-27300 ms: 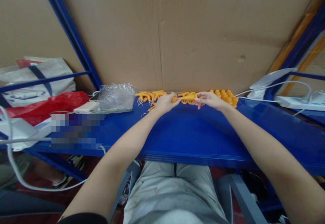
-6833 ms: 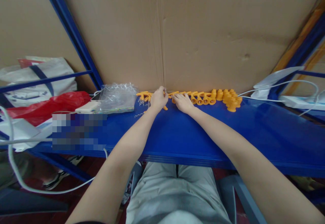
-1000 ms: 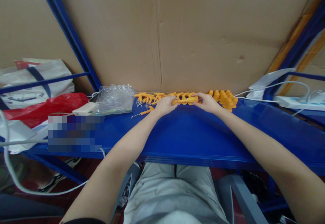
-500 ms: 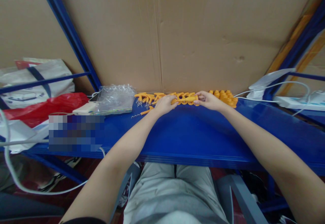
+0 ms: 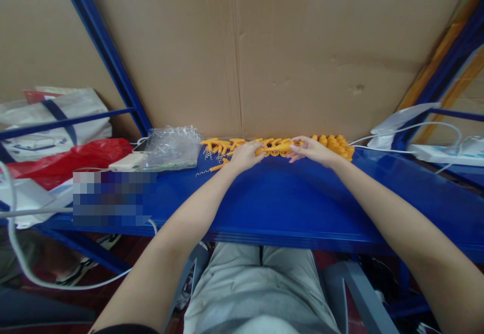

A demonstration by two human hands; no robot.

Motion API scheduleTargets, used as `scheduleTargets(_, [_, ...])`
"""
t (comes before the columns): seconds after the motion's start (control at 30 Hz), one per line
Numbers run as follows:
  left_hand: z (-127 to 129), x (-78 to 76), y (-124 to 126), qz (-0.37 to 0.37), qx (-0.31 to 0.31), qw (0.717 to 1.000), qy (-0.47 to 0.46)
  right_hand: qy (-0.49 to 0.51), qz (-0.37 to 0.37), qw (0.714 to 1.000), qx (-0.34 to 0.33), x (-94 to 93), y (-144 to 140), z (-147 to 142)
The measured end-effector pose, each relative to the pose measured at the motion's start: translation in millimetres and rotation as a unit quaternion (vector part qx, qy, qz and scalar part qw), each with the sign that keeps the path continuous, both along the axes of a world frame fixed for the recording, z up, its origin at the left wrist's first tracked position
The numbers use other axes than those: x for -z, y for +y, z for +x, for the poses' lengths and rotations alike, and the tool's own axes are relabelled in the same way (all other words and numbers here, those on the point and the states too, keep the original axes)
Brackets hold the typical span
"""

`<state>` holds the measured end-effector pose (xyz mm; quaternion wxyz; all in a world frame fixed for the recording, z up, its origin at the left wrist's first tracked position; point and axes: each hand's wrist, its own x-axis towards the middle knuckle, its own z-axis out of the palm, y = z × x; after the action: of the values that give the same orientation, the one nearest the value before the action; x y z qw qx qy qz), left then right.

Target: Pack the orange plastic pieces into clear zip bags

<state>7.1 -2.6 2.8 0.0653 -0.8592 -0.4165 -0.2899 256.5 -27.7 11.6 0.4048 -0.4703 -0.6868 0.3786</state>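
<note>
orange part [image 5: 275,148] | between left hand [image 5: 246,155] and right hand [image 5: 310,150] fingers

Even, fairly bright diffuse light, no hard shadows. Soft sheen on the blue shelf [image 5: 287,198] near its front edge, small glints on the clear plastic bag [image 5: 172,147]. Strong wide-angle bending at the frame edges (uprights bow outward). Mid-field is soft; the small orange parts [image 5: 272,146] lack detail. One pixelated patch at left.
</note>
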Motion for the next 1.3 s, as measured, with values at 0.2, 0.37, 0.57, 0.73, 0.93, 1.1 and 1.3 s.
scheduleTargets(0.2, [-1.1,1.7,2.5,0.006,0.004,1.000,-0.013,0.000,-0.002,1.000,-0.008,2.3,0.5,1.3])
scheduleTargets(0.37, [-0.1,-0.1,-0.2,0.002,0.009,1.000,-0.010,0.018,-0.031,0.999,0.007,-0.1,-3.5,-4.5])
scheduleTargets(0.57, [0.7,-0.3,-0.5,0.003,0.005,1.000,-0.025,-0.020,-0.038,0.999,0.025,-0.3,-4.3,-7.1])
scheduleTargets(0.73, [1.2,-0.1,0.6,-0.004,0.006,0.999,-0.037,-0.038,0.000,0.999,0.006,-0.7,-2.5,4.3])
scheduleTargets(0.93, [1.5,-0.4,-0.6,-0.012,-0.005,0.999,-0.044,-0.008,0.023,1.000,0.000,2.4,3.8,8.9])
scheduleTargets(1.1, [0.3,0.1,0.1,-0.008,0.004,0.999,-0.046,-0.008,0.026,1.000,0.010,4.3,5.7,5.9])
scheduleTargets(1.3, [-0.6,-0.2,0.6,0.002,0.018,0.998,-0.054,-0.027,0.045,0.999,-0.002,-2.6,-1.8,5.8])
